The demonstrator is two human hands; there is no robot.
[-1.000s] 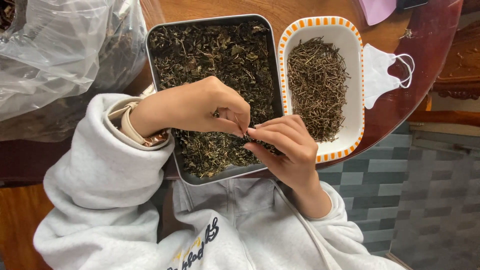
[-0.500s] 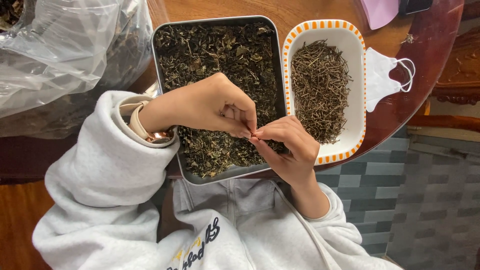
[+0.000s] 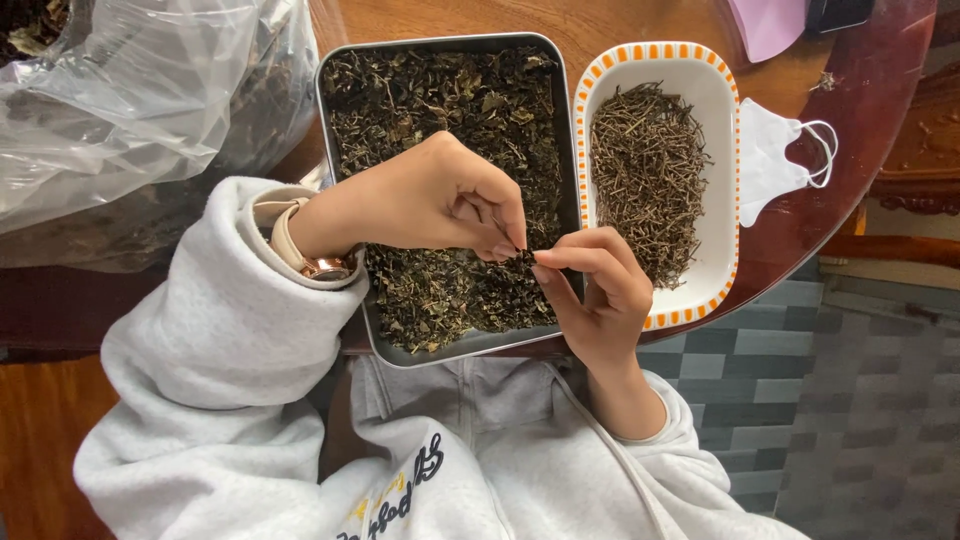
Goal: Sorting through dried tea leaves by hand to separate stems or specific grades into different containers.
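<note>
Dried-leaf piece (image 3: 520, 259), small and dark, pinched over the near right part of the metal tray (image 3: 340, 160), just above the loose leaves. Largest in view: clear plastic bag (image 3: 120, 110), crumpled, left of the tray, holding more dark leaves. Next, wooden table (image 3: 640, 20) beneath the tray. Then the tray itself, full of dried leaves. Right of the tray, touching its edge: orange-rimmed white dish (image 3: 722, 150) of thin brown stems. Further right of the tray: white face mask (image 3: 775, 160). Left hand (image 3: 430, 200) and right hand (image 3: 590, 300), both over the tray, fingertips closed on the leaf piece from either side.
</note>
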